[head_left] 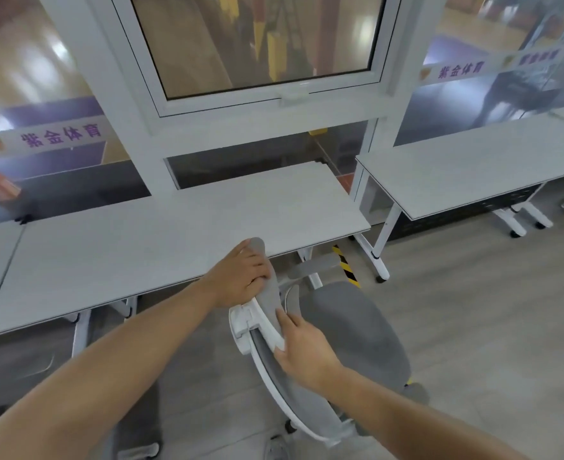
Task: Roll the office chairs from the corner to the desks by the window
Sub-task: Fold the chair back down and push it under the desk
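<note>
A grey office chair with a white plastic frame (350, 330) stands on the pale wood-look floor (473, 310), right in front of a long light grey table with white legs (148, 247). The chair is turned sideways, so its soft grey seat points to the right. Its grey headrest (267, 280) sits at the top of the back, close to the front edge of the table.

The left hand (240, 277) is on the far end of the headrest. Its grip is closed around the headrest, with the fingers curled over the top. The right hand (303, 350) is on the near end, where the headrest meets the white frame. Its grip is closed there too, with the fingers (290, 322) laid flat on the grey part and the thumb on the white edge. Both bare arms reach out from the bottom of the view.

One grey armrest (313, 265) sticks out under the right end of the table. Just beside it, a strip of yellow and black striped tape (347, 267) lies on the floor.

A second light grey table on white wheeled legs (473, 174) stands to the right, apart from the first one. Behind both tables is a big window with a white frame (260, 104). White bands with purple writing (60, 136) run across the glass.
</note>
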`<action>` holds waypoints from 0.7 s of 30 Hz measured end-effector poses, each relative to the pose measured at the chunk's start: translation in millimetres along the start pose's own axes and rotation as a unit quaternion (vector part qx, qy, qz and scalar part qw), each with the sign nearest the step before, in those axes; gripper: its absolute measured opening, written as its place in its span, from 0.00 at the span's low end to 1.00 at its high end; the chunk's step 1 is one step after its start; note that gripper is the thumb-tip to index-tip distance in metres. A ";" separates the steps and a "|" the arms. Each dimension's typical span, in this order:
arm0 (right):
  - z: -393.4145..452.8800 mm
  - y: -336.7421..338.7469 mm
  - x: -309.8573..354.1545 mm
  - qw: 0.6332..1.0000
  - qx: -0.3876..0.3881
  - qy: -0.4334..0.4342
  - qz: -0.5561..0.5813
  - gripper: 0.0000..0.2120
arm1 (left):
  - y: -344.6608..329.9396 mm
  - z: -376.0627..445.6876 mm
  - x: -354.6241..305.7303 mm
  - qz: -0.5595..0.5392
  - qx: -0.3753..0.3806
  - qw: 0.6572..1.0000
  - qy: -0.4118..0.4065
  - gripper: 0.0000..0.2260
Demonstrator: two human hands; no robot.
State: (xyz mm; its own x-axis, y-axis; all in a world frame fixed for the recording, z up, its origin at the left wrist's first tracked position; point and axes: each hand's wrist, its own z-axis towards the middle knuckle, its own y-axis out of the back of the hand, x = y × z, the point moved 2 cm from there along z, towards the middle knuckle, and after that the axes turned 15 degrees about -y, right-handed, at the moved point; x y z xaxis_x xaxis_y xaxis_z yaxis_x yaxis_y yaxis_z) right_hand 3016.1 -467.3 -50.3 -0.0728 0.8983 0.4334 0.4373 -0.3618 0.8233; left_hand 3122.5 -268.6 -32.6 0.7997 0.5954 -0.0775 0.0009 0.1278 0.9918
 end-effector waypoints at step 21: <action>-54.8 99.5 -164.8 0.983 0.054 0.072 -0.163 0.31 | -10.9 30.2 -200.5 0.043 0.032 0.973 0.226 0.16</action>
State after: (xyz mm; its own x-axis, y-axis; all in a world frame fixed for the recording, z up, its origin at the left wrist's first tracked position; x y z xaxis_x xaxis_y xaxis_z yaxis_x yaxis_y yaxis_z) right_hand 3022.5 -665.0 -19.7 -0.3475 0.9145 0.2070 0.4620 -0.0251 0.8865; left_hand 2980.3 -413.2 -24.8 0.4522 0.8918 -0.0162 -0.0060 0.0212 0.9998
